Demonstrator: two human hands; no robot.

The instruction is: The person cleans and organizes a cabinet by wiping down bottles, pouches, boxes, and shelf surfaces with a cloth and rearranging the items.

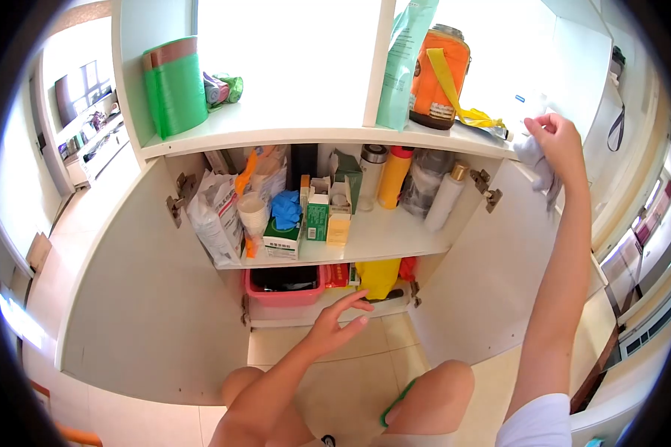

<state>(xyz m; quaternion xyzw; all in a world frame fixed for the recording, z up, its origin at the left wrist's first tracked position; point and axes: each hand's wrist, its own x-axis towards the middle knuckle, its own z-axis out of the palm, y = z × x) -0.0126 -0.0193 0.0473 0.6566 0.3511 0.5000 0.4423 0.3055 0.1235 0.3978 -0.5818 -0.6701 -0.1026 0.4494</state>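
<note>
Your right hand (pixel 563 149) is the nearer one to the grey cloth (pixel 531 154): the cloth lies against its palm side at about eight o'clock, by the right end of the upper shelf (pixel 298 139). Your fingers look drawn in and gathered around the cloth, though part of the grip is hidden. The cloth is crumpled; its longer run droops from eleven toward five o'clock, past the shelf edge.

Your left hand (pixel 332 328) hangs well apart from it, fingers spread and nothing in them, so the cloth sits up between one and two o'clock from there. Nearer to that hand are the yellow bag (pixel 378 277) at one o'clock, the red packet (pixel 337 275) at twelve and the pink basin (pixel 279 299) at ten.

From your right hand, the orange bottle (pixel 423 86) stands at ten o'clock, with its yellow strap (pixel 476 115) trailing over the shelf toward the cloth; that strap is the closest clutter. Below, the open right door (pixel 492 276) stands between your two arms, while the left door (pixel 156 298) swings out at nine o'clock from your left hand.
</note>
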